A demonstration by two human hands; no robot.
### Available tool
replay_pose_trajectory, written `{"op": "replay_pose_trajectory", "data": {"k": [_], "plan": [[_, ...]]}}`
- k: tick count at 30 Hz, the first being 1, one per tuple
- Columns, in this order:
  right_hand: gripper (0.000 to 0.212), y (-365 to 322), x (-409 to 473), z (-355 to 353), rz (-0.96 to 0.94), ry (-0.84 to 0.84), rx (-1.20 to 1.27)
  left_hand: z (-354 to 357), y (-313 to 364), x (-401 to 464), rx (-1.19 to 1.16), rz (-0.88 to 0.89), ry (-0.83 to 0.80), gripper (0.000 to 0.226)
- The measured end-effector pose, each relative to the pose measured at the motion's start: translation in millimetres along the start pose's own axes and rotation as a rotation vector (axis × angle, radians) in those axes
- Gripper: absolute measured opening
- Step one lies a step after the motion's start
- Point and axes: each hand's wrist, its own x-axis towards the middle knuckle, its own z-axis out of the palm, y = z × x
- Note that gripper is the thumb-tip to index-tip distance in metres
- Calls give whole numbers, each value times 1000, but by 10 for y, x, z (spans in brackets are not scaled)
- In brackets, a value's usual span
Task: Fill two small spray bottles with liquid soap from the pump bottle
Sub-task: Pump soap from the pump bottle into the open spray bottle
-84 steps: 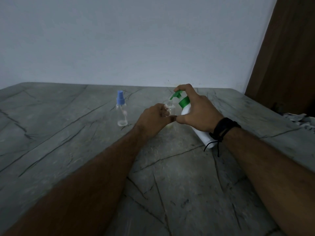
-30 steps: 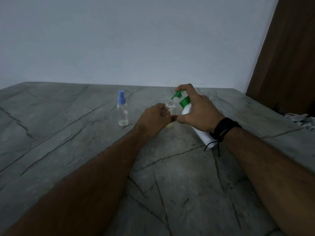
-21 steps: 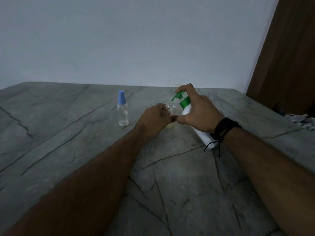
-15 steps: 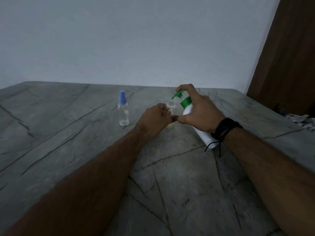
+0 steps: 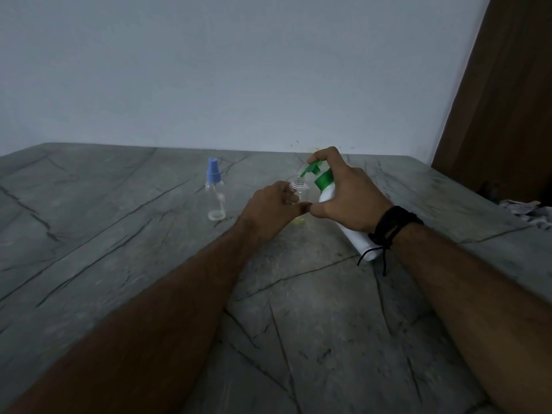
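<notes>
While the left hand (image 5: 270,209) curls round the uncapped clear spray bottle (image 5: 298,191), standing upright mid-worktop (image 5: 119,264), the right hand (image 5: 348,195) grips the white pump bottle (image 5: 355,237), forefinger on its green pump head (image 5: 312,168). That bottle tilts, nozzle aimed left over the open neck. A blue-capped spray bottle (image 5: 215,189) stands upright toward the far edge.

capped spray bottle (image 5: 215,189) left of open bottle (image 5: 299,189), pump bottle (image 5: 346,216) right, seemingly touching, on table (image 5: 119,234)

A grey veined stone table (image 5: 298,339) lies beneath the hands; crumpled cloth (image 5: 528,210) (indistinct) sits right of them, near a brown door (image 5: 507,100).
</notes>
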Motion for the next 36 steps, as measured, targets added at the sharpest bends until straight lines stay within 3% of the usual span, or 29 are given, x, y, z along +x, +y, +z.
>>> {"op": "replay_pose_trajectory", "data": {"k": [5,36], "plan": [[76,-8,-5,-1,-7,17,-3,-6,7,-8,-10,-6,-9,55],[74,15,-7,-7,1,27,8,-8,23,-24,-26,-9,-1,48]]}}
